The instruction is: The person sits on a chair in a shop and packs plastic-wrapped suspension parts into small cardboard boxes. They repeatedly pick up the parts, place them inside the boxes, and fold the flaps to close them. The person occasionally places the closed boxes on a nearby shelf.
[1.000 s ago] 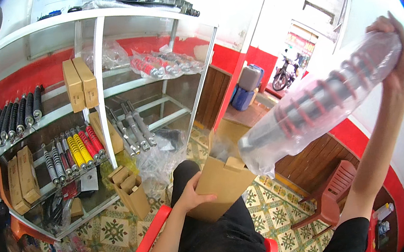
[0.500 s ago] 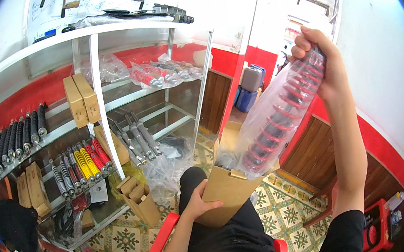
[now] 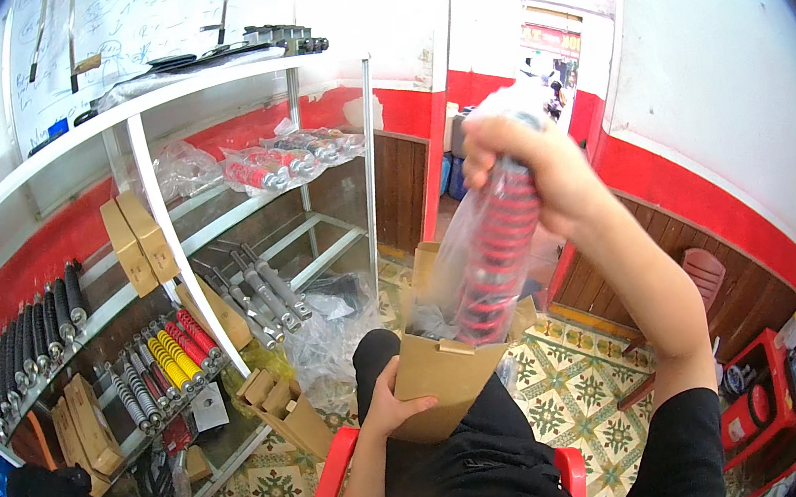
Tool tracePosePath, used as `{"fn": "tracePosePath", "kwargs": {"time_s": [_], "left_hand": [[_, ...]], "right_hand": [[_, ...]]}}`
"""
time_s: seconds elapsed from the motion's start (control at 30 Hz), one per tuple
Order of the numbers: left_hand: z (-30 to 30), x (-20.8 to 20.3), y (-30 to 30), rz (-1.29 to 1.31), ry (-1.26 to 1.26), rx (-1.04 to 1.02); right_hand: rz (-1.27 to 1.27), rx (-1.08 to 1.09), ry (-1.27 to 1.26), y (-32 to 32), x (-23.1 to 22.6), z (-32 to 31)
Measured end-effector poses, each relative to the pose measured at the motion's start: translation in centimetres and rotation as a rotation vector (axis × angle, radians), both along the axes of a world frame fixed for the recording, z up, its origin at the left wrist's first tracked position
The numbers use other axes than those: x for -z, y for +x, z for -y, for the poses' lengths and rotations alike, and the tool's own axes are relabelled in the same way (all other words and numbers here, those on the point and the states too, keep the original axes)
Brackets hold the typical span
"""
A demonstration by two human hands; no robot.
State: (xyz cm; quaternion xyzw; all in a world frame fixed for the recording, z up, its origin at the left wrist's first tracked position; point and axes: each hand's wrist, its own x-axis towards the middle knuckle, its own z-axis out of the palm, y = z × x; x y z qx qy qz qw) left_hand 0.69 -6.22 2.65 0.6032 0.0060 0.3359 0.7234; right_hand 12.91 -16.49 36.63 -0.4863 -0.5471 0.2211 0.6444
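Observation:
My right hand (image 3: 537, 167) is closed around the upper end of a shock absorber (image 3: 498, 256) with a red coil spring, wrapped in clear plastic. It stands nearly upright, its lower end at the mouth of an open cardboard box (image 3: 441, 392). Part of that end is hidden behind the box's front wall. Another plastic-wrapped item shows inside, too covered to name. The box rests on my lap, its flaps up, and my left hand (image 3: 396, 406) grips its left side with the thumb across the front.
A glass shelf unit (image 3: 149, 160) at the left carries black, yellow and red shock absorbers (image 3: 168, 361) and long boxes. Small cartons (image 3: 284, 411) stand on the tiled floor beside it. Right of my chair is a red plastic stool (image 3: 760, 408) with items. A person in black is partly visible at lower left.
My right hand has come left and down with the shock absorber, which now stands more upright and sits lower at the box. My left hand keeps its hold. The view has shifted slightly.

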Motion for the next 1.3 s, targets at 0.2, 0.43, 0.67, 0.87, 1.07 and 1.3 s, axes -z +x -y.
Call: {"fn": "tracePosePath", "kwargs": {"time_s": [0.2, 0.43, 0.67, 0.87, 1.07, 1.3], "left_hand": [[0.1, 0.1, 0.3, 0.022, -0.079, -0.054], [-0.5, 0.2, -1.6, 0.042, -0.060, -0.154], [-1.0, -0.8, -3.3, 0.037, -0.083, -0.125], [-1.4, -0.9, -4.0, -0.037, 0.026, -0.136], [-1.6, -0.3, -4.0, -0.163, 0.162, -0.128], [0.0, -1.4, -3.9, -0.135, 0.115, -0.181]], "right_hand": [[0.106, 0.004, -0.066, 0.6, 6.0, -0.9], [0.274, -0.056, -0.155, 0.4, 9.4, -0.7], [0.833, -0.110, -0.001, 1.4, 12.1, -1.2], [0.807, -0.025, 0.037, 0.1, 11.1, 1.0], [1.169, 0.349, 0.213, -1.4, 11.1, 5.6], [1.059, 0.283, 0.061, -1.4, 12.9, 7.1]]}}
